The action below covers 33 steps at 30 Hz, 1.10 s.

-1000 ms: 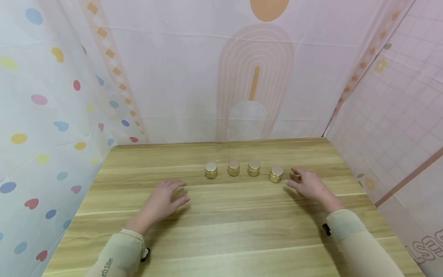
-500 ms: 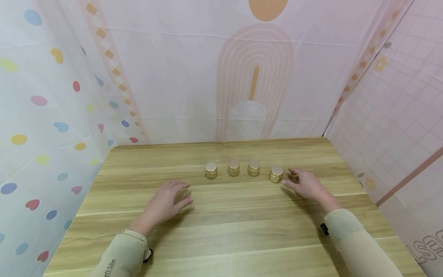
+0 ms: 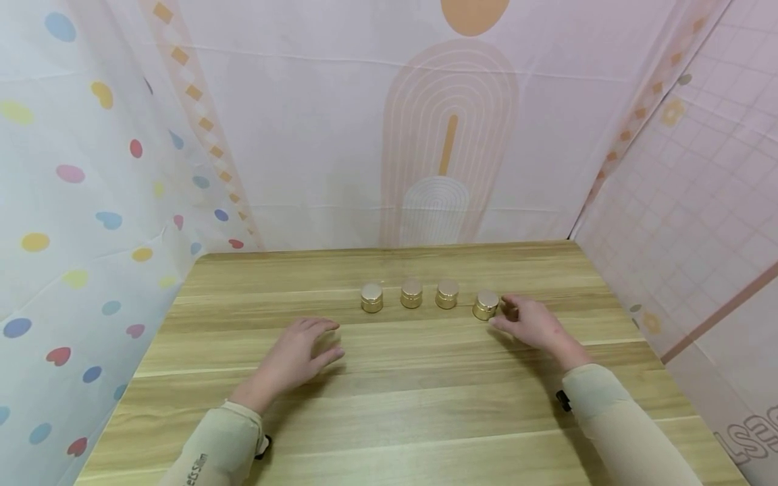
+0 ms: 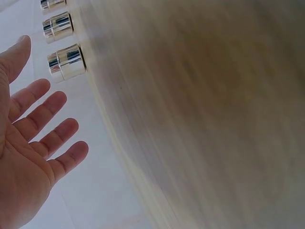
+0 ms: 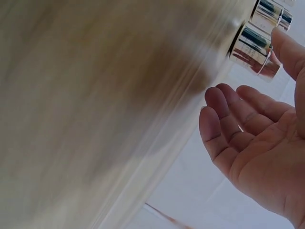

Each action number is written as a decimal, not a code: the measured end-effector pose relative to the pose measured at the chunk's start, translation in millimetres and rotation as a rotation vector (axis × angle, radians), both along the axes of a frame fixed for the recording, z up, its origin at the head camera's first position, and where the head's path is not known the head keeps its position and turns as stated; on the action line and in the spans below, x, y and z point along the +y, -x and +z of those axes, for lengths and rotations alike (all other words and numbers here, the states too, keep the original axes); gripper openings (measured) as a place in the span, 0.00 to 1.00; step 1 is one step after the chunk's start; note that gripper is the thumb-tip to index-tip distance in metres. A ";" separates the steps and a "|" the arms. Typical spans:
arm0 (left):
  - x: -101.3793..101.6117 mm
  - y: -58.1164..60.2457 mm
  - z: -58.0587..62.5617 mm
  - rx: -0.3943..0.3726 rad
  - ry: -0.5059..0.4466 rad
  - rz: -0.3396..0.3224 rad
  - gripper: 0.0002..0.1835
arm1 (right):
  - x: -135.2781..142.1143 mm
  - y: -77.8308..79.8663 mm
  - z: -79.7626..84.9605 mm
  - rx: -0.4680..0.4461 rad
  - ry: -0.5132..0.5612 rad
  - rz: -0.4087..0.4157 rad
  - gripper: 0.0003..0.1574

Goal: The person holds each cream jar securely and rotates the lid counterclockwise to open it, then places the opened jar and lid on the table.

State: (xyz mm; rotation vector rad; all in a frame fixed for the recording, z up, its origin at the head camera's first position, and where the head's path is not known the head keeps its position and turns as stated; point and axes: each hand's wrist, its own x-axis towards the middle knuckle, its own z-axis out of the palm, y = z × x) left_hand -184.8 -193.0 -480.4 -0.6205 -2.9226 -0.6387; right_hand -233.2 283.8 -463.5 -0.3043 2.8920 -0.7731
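Several small round gold jars with flat lids stand upright in a loose row across the table. My right hand (image 3: 533, 327) is at the rightmost jar (image 3: 485, 306), thumb at its near right side and forefinger behind. Its fingers (image 5: 248, 112) are loosely bent and not closed round the jar; whether they touch it I cannot tell. Off to the left, my left hand (image 3: 293, 361) hovers over the wood with thumb and fingers spread, holding nothing. The leftmost jar (image 3: 372, 298) is nearest to it, and apart from it. Two middle jars (image 3: 411, 294) stand between the end ones.
The wood-grain table (image 3: 389, 405) reaches back to a pale printed curtain (image 3: 304, 148). A dotted cloth (image 3: 85, 202) hangs on the left and a grid-patterned cloth (image 3: 699, 202) on the right.
My right hand has moved left, up to the rightmost jar. The left hand has drifted slightly right, toward the row. The jars have stayed in place.
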 end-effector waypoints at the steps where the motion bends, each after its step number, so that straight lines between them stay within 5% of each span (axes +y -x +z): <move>1: 0.3 -0.2 0.0 -0.003 -0.001 0.000 0.30 | -0.9 0.3 -0.2 0.004 -0.002 0.000 0.49; 13: 6.9 -4.1 1.8 0.007 -0.013 -0.019 0.30 | -8.0 5.9 -6.1 0.003 -0.033 -0.022 0.50; 24: 13.0 -8.4 2.9 -0.008 -0.023 -0.018 0.30 | -15.9 8.8 -9.5 0.036 -0.047 -0.037 0.27; 33: 17.0 -7.8 4.6 0.019 -0.022 -0.039 0.31 | -20.8 12.7 -9.7 0.032 -0.037 -0.083 0.32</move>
